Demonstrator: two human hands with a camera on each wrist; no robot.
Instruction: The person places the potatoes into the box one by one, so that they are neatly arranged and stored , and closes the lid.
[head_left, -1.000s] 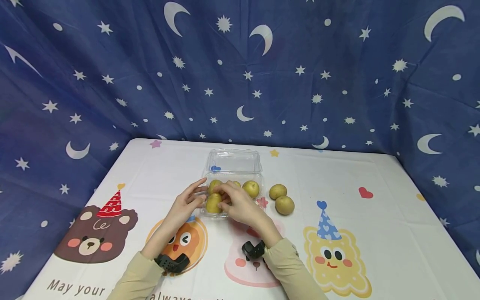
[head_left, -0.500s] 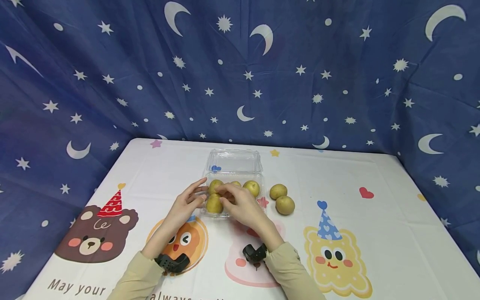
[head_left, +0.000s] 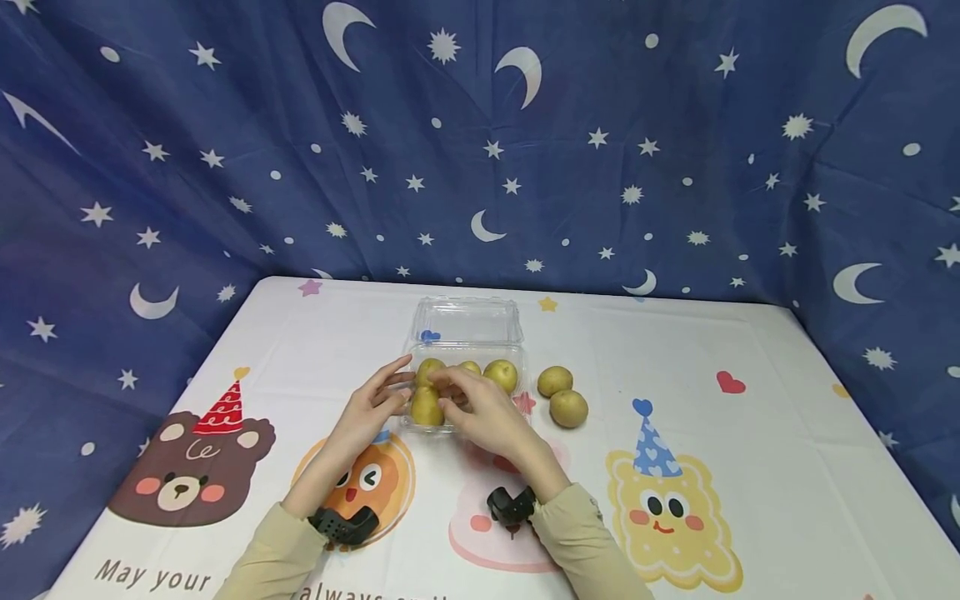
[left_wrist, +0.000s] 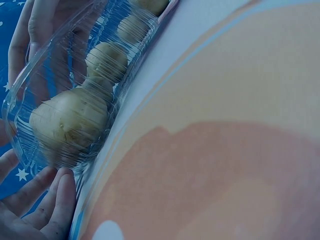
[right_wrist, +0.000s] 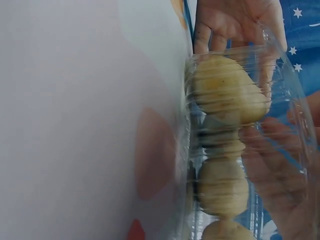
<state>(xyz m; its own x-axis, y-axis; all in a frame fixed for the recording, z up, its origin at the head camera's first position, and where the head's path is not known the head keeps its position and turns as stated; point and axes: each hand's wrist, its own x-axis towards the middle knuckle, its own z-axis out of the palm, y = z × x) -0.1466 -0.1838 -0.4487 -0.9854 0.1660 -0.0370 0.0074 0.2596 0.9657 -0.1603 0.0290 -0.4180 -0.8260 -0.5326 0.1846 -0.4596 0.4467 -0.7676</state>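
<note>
- Your left hand (head_left: 367,408) is spread wide, fingers fairly straight, its fingertips at the end of the clear box; it grips nothing.
- Your right hand (head_left: 480,408) arches over the box with thumb and fingers parted; it does not seem to be holding anything, though you cannot tell whether a fingertip brushes a potato.
- Compared with a second ago, your right thumb has drawn back slightly from the near potato (head_left: 426,408), while your left hand has hardly moved.
- That potato sits in the box between your hands, in the same spot as before, so it appears to be resting there unsupported.
- Just beyond it, also between your hands, is the back-left potato (head_left: 429,370).
- Past your right knuckles are a half-hidden potato (head_left: 471,366) and the back-right potato (head_left: 501,375), both in the clear box (head_left: 483,351).
- Beyond both hands, the lid (head_left: 467,319) is folded back.
- Outside the box, to the right of your right hand, one loose potato (head_left: 555,381) and another loose potato (head_left: 568,408) lie on the tablecloth (head_left: 810,417), close together.
</note>
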